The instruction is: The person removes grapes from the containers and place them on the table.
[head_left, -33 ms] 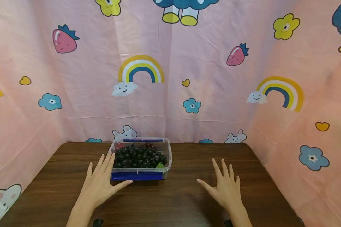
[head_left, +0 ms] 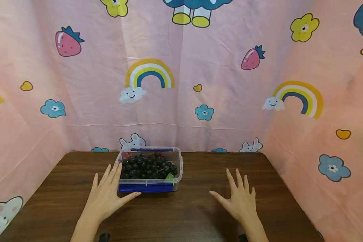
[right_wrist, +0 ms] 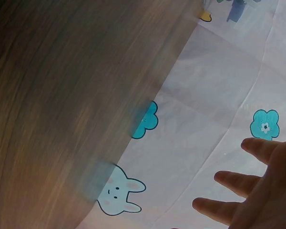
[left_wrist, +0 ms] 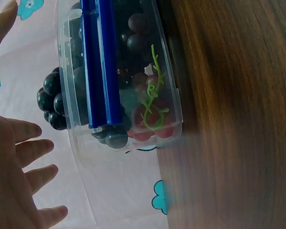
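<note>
A clear plastic box [head_left: 164, 182] with blue clips [head_left: 146, 187] stands on the table, filled with dark grapes [head_left: 145, 167]. Some redder grapes [left_wrist: 155, 125] and a bare green stem [left_wrist: 152, 95] show through its side in the left wrist view. My left hand [head_left: 104, 198] is spread in front of the box's left side, fingers straight and holding nothing; in the left wrist view its fingers are apart from the box. To the right, my right hand [head_left: 239, 201] hovers with fingers spread, nothing in it. A small green leaf-like piece [head_left: 170, 176] lies at the box's front right corner.
The dark wooden table [head_left: 193, 215] reaches back to a pink cloth [head_left: 224, 134] printed with rainbows, flowers and strawberries. That cloth hangs behind the table and along both sides. Bare wood lies between the hands.
</note>
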A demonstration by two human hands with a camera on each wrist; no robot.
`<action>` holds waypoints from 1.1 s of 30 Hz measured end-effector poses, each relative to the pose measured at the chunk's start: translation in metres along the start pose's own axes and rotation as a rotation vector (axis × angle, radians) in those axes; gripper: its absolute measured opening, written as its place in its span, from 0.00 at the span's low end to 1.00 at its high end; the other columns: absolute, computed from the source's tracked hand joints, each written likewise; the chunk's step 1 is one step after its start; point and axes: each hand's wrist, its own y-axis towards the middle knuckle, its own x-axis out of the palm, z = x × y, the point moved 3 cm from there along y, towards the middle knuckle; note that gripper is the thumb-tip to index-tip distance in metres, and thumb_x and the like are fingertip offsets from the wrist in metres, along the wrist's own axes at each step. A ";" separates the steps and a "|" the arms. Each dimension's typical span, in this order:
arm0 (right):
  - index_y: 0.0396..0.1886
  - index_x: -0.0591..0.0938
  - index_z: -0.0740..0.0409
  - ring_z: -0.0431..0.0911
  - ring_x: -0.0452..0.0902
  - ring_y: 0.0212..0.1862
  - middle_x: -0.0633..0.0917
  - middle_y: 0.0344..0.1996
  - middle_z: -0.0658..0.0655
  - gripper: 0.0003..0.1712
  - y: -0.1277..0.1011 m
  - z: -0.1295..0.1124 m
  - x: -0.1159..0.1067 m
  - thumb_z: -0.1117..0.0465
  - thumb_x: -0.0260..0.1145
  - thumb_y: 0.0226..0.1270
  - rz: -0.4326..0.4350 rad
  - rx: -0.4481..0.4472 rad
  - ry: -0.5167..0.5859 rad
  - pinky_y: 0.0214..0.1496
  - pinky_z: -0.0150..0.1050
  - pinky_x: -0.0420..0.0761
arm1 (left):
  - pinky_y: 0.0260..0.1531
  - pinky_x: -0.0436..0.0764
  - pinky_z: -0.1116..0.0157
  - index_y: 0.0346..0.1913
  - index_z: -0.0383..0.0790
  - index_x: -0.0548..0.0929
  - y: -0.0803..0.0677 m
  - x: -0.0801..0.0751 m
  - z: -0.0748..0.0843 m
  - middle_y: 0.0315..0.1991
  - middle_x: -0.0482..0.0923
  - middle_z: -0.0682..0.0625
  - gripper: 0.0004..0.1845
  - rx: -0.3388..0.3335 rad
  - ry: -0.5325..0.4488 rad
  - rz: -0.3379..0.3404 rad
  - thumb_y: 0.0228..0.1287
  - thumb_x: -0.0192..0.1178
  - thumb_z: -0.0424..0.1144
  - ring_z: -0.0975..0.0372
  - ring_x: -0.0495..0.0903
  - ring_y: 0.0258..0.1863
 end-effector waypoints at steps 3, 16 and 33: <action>0.88 0.51 0.43 0.74 0.44 0.83 0.50 0.86 0.66 0.64 0.000 -0.001 0.001 0.17 0.59 0.63 -0.001 -0.001 0.005 0.73 0.84 0.50 | 0.76 0.37 0.27 0.85 0.32 0.50 0.001 0.000 0.001 0.85 0.49 0.33 0.69 0.005 0.005 -0.008 0.58 0.59 0.81 0.37 0.47 0.83; 0.88 0.53 0.43 0.72 0.46 0.83 0.53 0.85 0.65 0.63 0.006 -0.009 0.003 0.18 0.61 0.62 0.016 -0.048 0.017 0.72 0.84 0.51 | 0.75 0.37 0.26 0.85 0.32 0.48 0.003 0.001 -0.007 0.84 0.49 0.32 0.69 -0.014 0.020 -0.028 0.59 0.58 0.81 0.36 0.47 0.83; 0.87 0.57 0.40 0.68 0.53 0.83 0.60 0.84 0.61 0.61 0.025 -0.036 0.008 0.21 0.66 0.62 0.040 -0.225 0.097 0.72 0.80 0.60 | 0.75 0.37 0.25 0.85 0.33 0.46 0.018 0.003 -0.026 0.85 0.46 0.32 0.65 -0.021 -0.012 -0.028 0.64 0.58 0.78 0.35 0.46 0.83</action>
